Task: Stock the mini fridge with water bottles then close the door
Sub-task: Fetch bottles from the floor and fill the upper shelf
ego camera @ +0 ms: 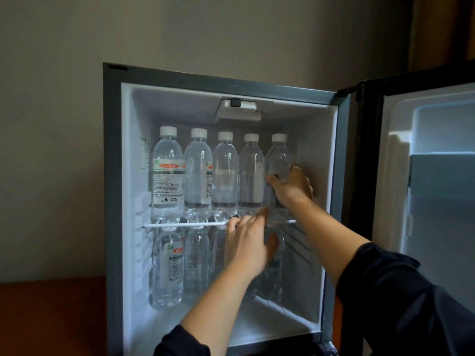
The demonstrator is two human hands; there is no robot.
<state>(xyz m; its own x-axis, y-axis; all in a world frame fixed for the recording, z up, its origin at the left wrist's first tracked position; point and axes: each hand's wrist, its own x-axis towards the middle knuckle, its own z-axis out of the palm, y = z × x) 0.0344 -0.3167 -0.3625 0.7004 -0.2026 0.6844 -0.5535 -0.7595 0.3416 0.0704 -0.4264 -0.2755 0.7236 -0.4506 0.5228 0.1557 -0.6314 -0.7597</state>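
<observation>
Mini fridge (113, 176): dark grey casing, white lit interior, standing on a reddish-brown table (51, 317) against a plain beige wall (51, 124). A white control unit (239, 109) is fixed to the interior ceiling.

Door (437, 176): hinged on the right, swung fully open, white moulded liner facing out.

Wire shelf (180, 224): white, dividing the interior into upper and lower compartments.

Upper row (198, 173): five clear water bottles with white caps, upright, side by side and touching. The leftmost bottle (168, 176) shows a white label with a red-orange logo and fine print; the others show paler or turned-away labels.

Rightmost bottle (279, 155): at the right end of the upper row, its base on the shelf.

Lower row (167, 268): more bottles of the same kind, upright on the fridge floor, partly hidden behind the arm.

Right hand (290, 188): fingers and thumb wrapped round the middle of the rightmost bottle.

Left hand (246, 247): released, fingers stretched to the shelf's front rail, thumb lying in front of a lower bottle.

Sleeves (411, 304): dark, pushed up the forearms.
</observation>
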